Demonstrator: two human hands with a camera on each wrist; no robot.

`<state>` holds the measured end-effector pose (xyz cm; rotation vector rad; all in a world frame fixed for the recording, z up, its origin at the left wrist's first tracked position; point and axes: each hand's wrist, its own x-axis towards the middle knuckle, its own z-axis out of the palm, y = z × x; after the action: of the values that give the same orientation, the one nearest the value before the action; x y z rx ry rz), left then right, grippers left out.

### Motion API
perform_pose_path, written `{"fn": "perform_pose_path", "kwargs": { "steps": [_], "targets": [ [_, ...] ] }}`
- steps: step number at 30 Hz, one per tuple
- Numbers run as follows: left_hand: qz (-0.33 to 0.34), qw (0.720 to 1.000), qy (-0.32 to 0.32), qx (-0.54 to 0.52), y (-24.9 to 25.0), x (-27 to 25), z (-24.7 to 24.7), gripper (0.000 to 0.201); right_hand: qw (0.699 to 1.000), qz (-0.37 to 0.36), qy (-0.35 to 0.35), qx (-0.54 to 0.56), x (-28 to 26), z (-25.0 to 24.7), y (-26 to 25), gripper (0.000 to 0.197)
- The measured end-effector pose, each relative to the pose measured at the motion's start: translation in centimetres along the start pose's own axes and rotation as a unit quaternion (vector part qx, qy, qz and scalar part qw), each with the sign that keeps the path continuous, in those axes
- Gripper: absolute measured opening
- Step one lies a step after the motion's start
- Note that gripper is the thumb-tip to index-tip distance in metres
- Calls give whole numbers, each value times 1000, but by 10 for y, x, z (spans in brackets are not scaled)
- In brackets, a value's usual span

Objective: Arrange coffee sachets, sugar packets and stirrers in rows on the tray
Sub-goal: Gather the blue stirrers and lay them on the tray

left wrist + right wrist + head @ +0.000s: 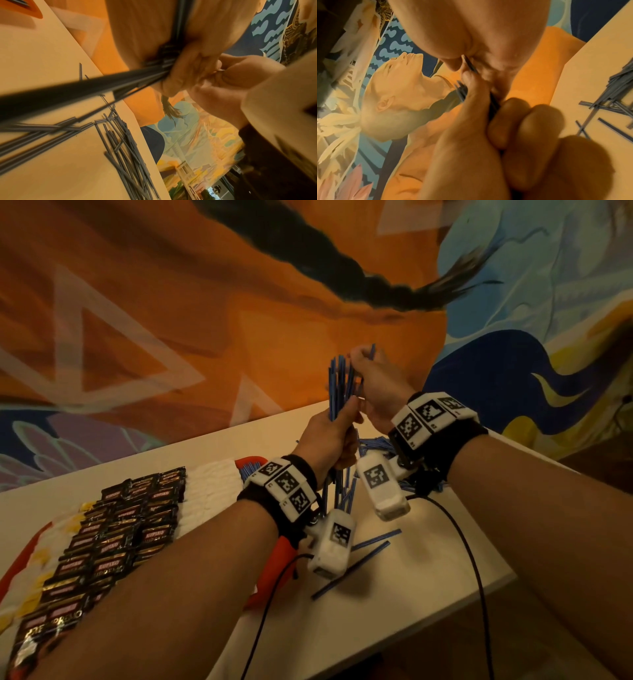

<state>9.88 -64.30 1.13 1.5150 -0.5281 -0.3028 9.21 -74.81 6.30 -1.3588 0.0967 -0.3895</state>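
Stirrers (339, 381) gripped by both fists; bundle middle hidden.

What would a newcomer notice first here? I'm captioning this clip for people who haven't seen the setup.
Both hands meet mid-air over the table: the left hand grips a bundle of blue stirrers while the right hand pinches some at its top. Lower left, dark coffee sachets lie in rows on the red tray.
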Motion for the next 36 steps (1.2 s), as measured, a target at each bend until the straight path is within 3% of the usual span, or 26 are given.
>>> {"fn": "perform_pose_path", "kwargs": {
  "steps": [3, 5, 7, 10, 12, 18, 25, 31, 36],
  "targets": [
    [1, 998, 55, -30, 1, 5, -6, 43, 998, 52, -23, 9, -9, -8, 19, 40],
    [0, 994, 110, -20, 2, 9, -12, 45, 990, 110, -86, -22, -20, -13, 37, 50],
    [9, 989, 147, -23, 2, 11, -17, 45, 969, 163, -179, -50, -33, -15, 50, 48],
    [20, 985, 151, -79, 1, 15, -21, 42, 936, 218, -274, -28, -49, -12, 57, 17],
    [16, 984, 159, -83, -1, 16, -21, 43, 932, 230, -278, -13, -50, -8, 60, 19],
    [13, 981, 164, -107, -3, 14, -20, 43, 929, 228, -269, -109, -48, 3, 65, 23],
    [25, 975, 185, -121, 4, 13, -20, 41, 933, 205, -287, -65, -46, 8, 64, 21],
    [17, 970, 192, -150, 6, 13, -21, 38, 933, 210, -198, -217, -41, 21, 63, 16],
    [9, 962, 197, -189, 2, 10, -25, 31, 919, 170, -197, -296, -41, 20, 64, 25]
  ]
}}
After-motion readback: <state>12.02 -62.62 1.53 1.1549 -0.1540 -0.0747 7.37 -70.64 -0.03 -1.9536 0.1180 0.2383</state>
